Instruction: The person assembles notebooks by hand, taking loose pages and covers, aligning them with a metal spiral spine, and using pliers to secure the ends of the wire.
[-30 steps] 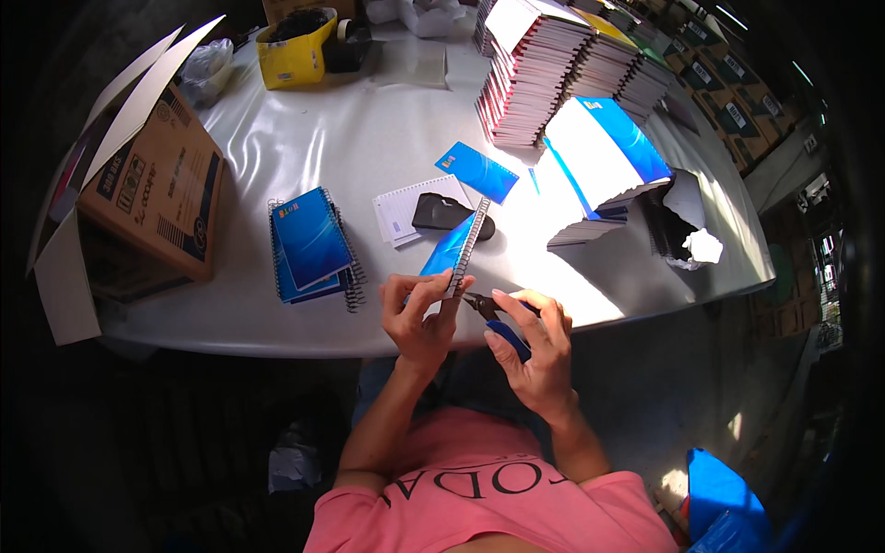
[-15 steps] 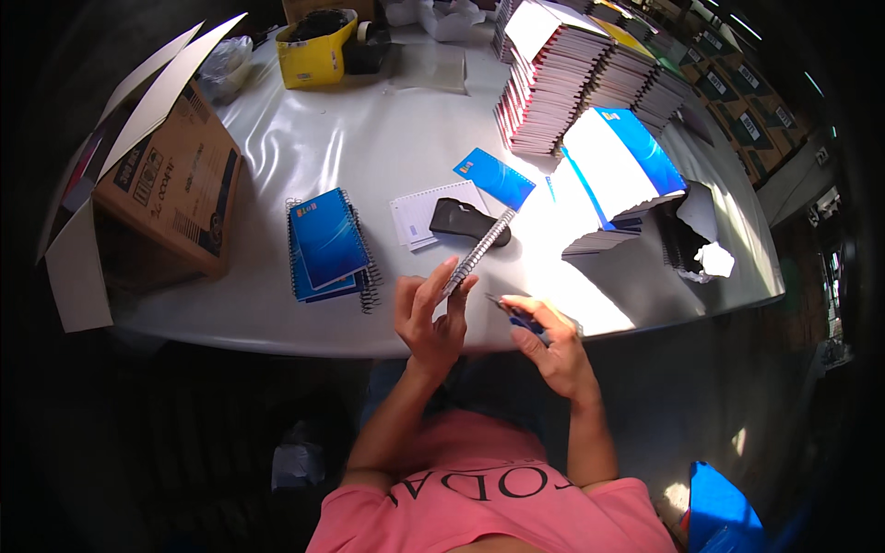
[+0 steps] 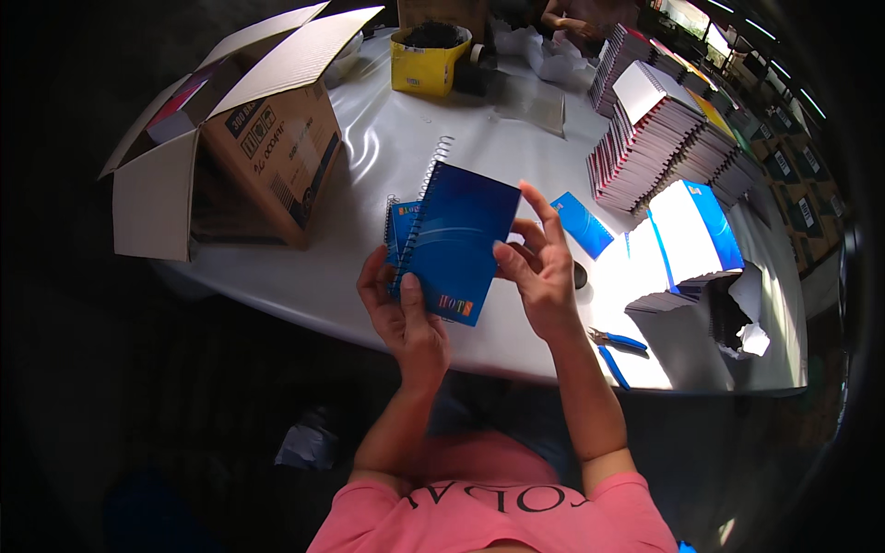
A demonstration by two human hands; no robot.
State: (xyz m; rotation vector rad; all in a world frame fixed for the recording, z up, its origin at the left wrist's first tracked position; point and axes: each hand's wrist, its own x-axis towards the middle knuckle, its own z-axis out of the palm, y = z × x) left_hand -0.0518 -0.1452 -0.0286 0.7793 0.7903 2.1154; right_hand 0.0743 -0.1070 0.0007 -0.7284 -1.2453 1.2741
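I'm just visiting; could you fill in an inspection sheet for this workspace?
Surface: pale table, sunlit toward the right.
Things in use: blue notebook, its wire coil jutting past the far end; pliers on the table, handles apart.
Clutter: open cardboard box, yellow tub, notebook stacks.
Grip: left hand holds the notebook; right hand at its right edge, hold unclear.
Cables: nothing seen.
Surroundings: another person across the table, stacked boxes at right.

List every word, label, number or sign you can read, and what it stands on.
Held notebook: short coloured capitals, legible, not transcribed.
Cardboard box: dark print and symbols, partly legible, not transcribed.
Pink shirt: large dark capitals, legible in part, not transcribed.
Far-right boxes: labels too small to read.
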